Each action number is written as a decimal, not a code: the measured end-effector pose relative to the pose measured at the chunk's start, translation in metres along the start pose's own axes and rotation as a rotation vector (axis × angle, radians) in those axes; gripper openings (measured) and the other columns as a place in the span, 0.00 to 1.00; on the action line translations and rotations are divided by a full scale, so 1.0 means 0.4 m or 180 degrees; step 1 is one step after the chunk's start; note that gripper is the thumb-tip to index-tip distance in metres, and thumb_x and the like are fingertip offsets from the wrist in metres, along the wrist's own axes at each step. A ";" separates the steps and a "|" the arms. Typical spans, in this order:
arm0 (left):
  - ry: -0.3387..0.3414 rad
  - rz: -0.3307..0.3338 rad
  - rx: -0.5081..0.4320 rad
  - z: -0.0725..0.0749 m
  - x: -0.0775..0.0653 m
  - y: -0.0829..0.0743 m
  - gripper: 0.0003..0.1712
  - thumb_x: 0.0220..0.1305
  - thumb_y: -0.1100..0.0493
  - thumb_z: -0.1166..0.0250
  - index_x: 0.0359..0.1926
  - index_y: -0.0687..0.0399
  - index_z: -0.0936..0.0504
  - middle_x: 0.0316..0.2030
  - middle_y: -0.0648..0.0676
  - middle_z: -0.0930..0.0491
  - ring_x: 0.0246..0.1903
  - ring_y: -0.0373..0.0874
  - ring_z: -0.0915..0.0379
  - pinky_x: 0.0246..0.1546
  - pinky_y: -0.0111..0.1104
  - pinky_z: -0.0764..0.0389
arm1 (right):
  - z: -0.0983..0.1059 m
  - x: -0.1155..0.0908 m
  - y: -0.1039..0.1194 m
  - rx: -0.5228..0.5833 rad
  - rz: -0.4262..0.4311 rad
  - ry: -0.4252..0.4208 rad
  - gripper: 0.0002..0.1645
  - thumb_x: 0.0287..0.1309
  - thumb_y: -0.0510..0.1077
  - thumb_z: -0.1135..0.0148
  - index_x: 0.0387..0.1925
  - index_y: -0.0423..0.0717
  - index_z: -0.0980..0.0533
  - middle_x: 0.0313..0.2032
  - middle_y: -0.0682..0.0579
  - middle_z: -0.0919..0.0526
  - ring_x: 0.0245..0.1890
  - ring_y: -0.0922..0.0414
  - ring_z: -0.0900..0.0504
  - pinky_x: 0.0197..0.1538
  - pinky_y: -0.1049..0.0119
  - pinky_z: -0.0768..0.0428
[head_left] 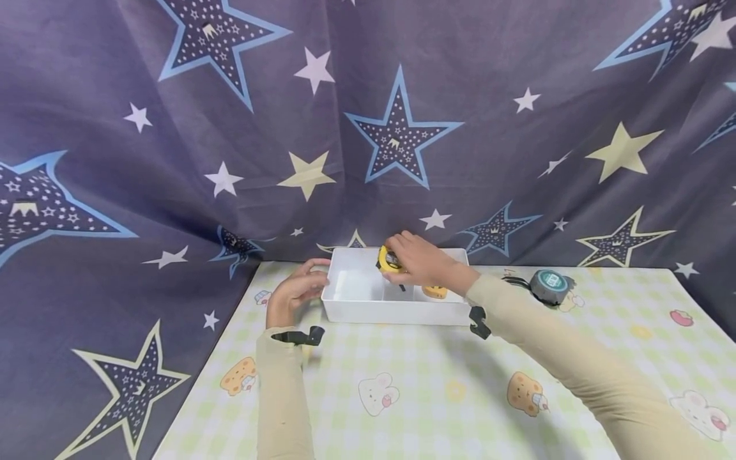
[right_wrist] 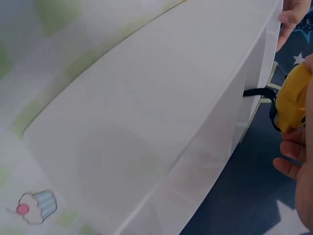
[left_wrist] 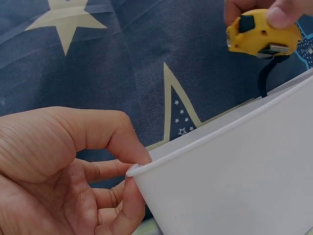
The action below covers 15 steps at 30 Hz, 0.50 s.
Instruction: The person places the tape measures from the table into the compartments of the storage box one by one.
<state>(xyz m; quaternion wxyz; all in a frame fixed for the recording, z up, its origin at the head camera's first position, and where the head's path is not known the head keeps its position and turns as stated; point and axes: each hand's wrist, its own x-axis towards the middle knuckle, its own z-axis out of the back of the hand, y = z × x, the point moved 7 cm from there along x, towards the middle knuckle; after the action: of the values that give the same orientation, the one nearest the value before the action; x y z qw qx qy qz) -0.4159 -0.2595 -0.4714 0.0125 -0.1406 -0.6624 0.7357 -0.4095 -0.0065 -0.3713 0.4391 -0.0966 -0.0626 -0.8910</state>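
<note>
My right hand (head_left: 424, 260) grips a yellow tape measure (left_wrist: 254, 39) above a white rectangular box (head_left: 397, 312). A black wrist strap hangs from the tape measure toward the inside of the box, as both wrist views show. At the box's left end, my left hand (head_left: 294, 292) pinches the rim at a corner between thumb and finger, plain in the left wrist view. Another yellow tape measure (head_left: 435, 292) lies inside the box on the right, partly hidden by my right hand and the front wall. A divider stands within the box.
A grey tape measure (head_left: 550, 286) with a teal label and black strap lies on the table to the right of the box. A checked tablecloth (head_left: 402, 364) covers the table. Behind the box hangs a dark star-printed curtain (head_left: 322, 217).
</note>
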 end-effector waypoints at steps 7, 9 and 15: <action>0.0039 -0.0100 0.0156 0.002 -0.014 -0.011 0.38 0.64 0.70 0.42 0.74 0.57 0.41 0.33 0.41 0.19 0.36 0.36 0.28 0.45 0.30 0.24 | 0.013 -0.032 -0.045 -0.0229 -0.0106 0.0044 0.36 0.69 0.65 0.47 0.62 0.40 0.33 0.51 0.45 0.25 0.47 0.50 0.31 0.53 0.54 0.27; 0.0041 -0.0102 0.0127 0.002 -0.014 -0.012 0.38 0.64 0.71 0.42 0.74 0.58 0.41 0.33 0.42 0.19 0.35 0.36 0.27 0.44 0.30 0.24 | 0.016 -0.043 -0.052 -0.0230 -0.0140 0.0081 0.36 0.69 0.64 0.46 0.62 0.40 0.33 0.52 0.44 0.25 0.48 0.50 0.30 0.54 0.53 0.27; 0.0079 -0.0058 0.0022 -0.007 -0.006 -0.004 0.39 0.64 0.71 0.43 0.75 0.58 0.42 0.33 0.44 0.21 0.37 0.39 0.26 0.50 0.36 0.25 | 0.007 -0.069 -0.054 -0.0199 -0.0119 0.0088 0.35 0.68 0.64 0.44 0.60 0.40 0.32 0.49 0.44 0.23 0.47 0.50 0.29 0.51 0.53 0.25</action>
<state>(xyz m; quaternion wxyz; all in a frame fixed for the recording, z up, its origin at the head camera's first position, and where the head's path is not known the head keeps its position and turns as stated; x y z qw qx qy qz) -0.4132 -0.2570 -0.4695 0.0278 -0.1437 -0.6610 0.7360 -0.4100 0.0285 -0.3756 0.4200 -0.0968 -0.0305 -0.9018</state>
